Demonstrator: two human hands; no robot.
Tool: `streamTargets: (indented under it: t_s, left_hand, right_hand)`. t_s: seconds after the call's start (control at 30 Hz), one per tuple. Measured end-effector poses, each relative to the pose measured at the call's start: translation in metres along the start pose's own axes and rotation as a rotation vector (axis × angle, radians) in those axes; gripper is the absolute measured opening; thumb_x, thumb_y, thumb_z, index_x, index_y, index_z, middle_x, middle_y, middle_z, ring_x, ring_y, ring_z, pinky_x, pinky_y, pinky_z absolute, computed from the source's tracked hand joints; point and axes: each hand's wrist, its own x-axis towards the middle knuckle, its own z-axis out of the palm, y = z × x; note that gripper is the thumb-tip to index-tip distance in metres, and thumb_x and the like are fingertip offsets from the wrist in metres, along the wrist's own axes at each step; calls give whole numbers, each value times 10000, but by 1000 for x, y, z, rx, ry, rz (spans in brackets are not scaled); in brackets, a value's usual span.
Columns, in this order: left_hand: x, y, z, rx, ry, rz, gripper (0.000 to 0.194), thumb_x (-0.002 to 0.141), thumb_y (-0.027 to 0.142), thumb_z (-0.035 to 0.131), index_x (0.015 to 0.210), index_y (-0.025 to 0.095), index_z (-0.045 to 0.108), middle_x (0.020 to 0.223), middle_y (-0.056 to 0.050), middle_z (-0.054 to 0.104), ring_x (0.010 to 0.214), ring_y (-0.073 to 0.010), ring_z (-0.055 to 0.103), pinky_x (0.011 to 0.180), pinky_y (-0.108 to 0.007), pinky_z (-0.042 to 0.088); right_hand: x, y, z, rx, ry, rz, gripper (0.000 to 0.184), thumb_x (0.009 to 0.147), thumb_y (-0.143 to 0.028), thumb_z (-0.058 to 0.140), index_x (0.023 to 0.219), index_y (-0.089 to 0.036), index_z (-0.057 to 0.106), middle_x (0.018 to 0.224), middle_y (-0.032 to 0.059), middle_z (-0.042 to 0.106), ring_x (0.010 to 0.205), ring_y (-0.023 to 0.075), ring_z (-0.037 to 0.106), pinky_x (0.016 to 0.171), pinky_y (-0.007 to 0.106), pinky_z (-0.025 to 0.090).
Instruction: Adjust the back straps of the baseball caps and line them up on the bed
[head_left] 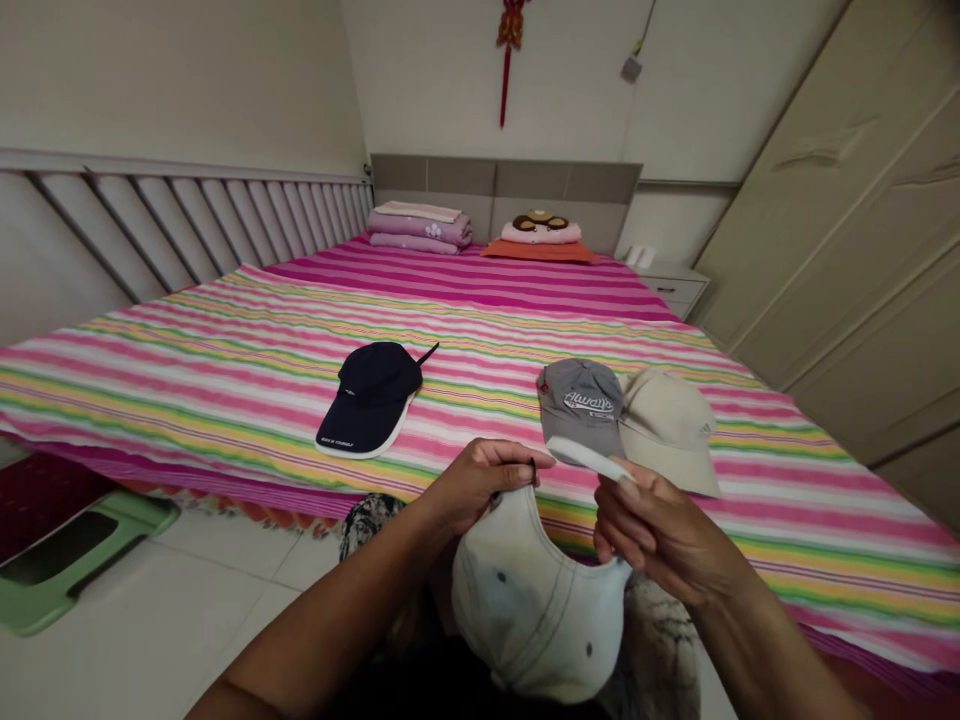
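Note:
A pale, washed-out baseball cap [536, 600] hangs between my hands over my lap, its back opening turned upward. My left hand [487, 480] pinches the cap's edge by a small dark buckle at the strap's left end. Between the thumb and fingers of my right hand [652, 530] is the white adjusting strap [589, 458], which arches across toward the left hand. Beyond the hands, a grey cap [581, 400] with white lettering lies on the bed against a beige cap [667, 425]. Farther left rests a navy cap [375, 395], its strap sticking out.
The caps lie on a bed with a striped sheet [247, 360]. Folded purple bedding [420, 230] and a pink pillow [541, 232] sit by the headboard [495, 185]. A green stool [90, 560] stands at lower left, a wardrobe [847, 230] on the right.

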Motion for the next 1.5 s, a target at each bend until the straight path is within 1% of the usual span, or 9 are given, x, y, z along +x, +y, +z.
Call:
streamTargets:
  t_s: [0.1, 0.3, 0.5, 0.63, 0.77, 0.9, 1.07, 1.23, 1.5]
  left_hand:
    - [0, 1, -1, -34, -21, 9, 316, 571, 261, 742, 847, 115, 699, 657, -36, 610, 567, -73, 514, 557, -199, 361]
    - [4, 2, -1, -105, -111, 35, 298, 574, 220, 736, 844, 113, 669, 668, -36, 605, 603, -95, 540, 602, -216, 386]
    - [8, 2, 8, -196, -236, -3, 403, 568, 187, 736, 939, 117, 595, 684, -28, 589, 596, -89, 541, 583, -201, 388]
    - [7, 2, 13, -227, -240, -27, 400, 540, 171, 748, 901, 126, 582, 718, -22, 580, 608, -94, 552, 575, -199, 402]
    - [6, 3, 7, -145, -235, -85, 305, 612, 265, 711, 855, 119, 597, 718, -25, 572, 626, -95, 542, 595, -207, 400]
    - [5, 2, 0, 58, -219, -181, 269, 663, 340, 669, 754, 92, 615, 636, -20, 560, 543, -74, 492, 520, -191, 353]
    - [2, 0, -1, -19, -171, -184, 262, 617, 320, 698, 734, 94, 639, 626, -25, 582, 535, -79, 500, 538, -205, 363]
    - [-1, 1, -9, -42, -116, -166, 240, 572, 265, 738, 721, 91, 666, 672, -45, 613, 597, -83, 521, 581, -198, 372]
    - [-8, -10, -5, -83, -148, -62, 372, 528, 236, 779, 840, 131, 605, 717, -19, 597, 647, -83, 539, 599, -191, 386]
  right_hand:
    - [2, -2, 3, -28, 36, -1, 309, 799, -443, 527, 660, -171, 480, 394, -98, 373, 296, 43, 322, 461, 258, 461]
    - [8, -9, 5, -80, 58, -20, 231, 763, -353, 597, 691, -175, 468, 468, -66, 485, 370, 61, 423, 489, 240, 444]
    - [20, -7, 14, -377, 43, 22, 265, 672, -292, 673, 847, -160, 524, 496, -82, 455, 375, 37, 343, 376, 174, 293]
    - [23, 1, 19, -542, 77, -64, 244, 674, -275, 650, 863, -156, 552, 639, -40, 497, 513, 67, 407, 466, 198, 339]
    - [20, 1, 21, -790, 139, -124, 109, 710, -247, 589, 762, -155, 560, 593, -41, 454, 532, 87, 392, 479, 213, 325]
    - [20, -2, 23, -939, 118, -159, 49, 704, -196, 566, 687, -163, 534, 562, -46, 424, 514, 87, 370, 458, 211, 304]
    - [20, 0, 19, -873, 130, -152, 127, 707, -264, 609, 746, -175, 527, 590, -44, 455, 522, 91, 400, 467, 210, 327]
    - [14, 3, 1, -499, 163, -49, 328, 815, -471, 463, 679, -174, 493, 429, -68, 390, 366, 61, 307, 388, 201, 277]
    - [6, -6, -7, -169, 161, 54, 229, 701, -345, 654, 654, -155, 536, 366, -89, 408, 285, 21, 246, 336, 172, 271]
